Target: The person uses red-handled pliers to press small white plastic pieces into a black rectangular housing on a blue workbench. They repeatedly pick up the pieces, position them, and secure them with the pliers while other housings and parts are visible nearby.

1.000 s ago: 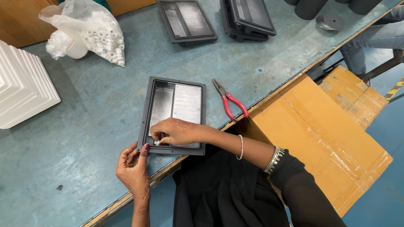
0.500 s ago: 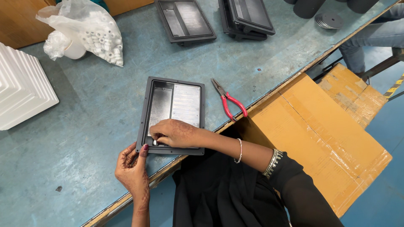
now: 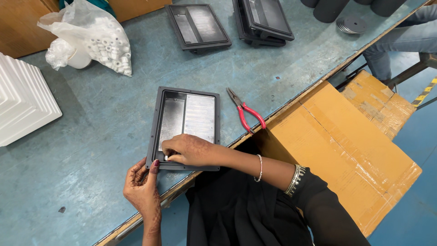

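A dark grey rectangular metal housing [image 3: 184, 93] lies open-side up on the blue-green bench, with a pale ribbed panel [image 3: 199, 117] in its right half. My right hand [image 3: 187, 149] rests over the housing's near left corner, fingertips pinched on a small white part [image 3: 166, 157] inside the frame. My left hand [image 3: 142, 186] holds the housing's near left corner from below, thumb on the rim. Red-handled pliers [image 3: 246, 113] lie just right of the housing, near the bench edge.
A clear bag of small white cylinders [image 3: 105, 44] sits at the back left, stacked white foam trays [image 3: 22, 102] at the left edge. Two more dark housings [image 3: 197, 27] [image 3: 265, 19] lie further back. A large cardboard box [image 3: 346, 146] stands right of me; another person's leg [image 3: 405, 41] at top right.
Almost nothing has moved. My right hand has stayed on the near left corner of the housing, its fingers shifting only slightly; the left hand keeps its hold.
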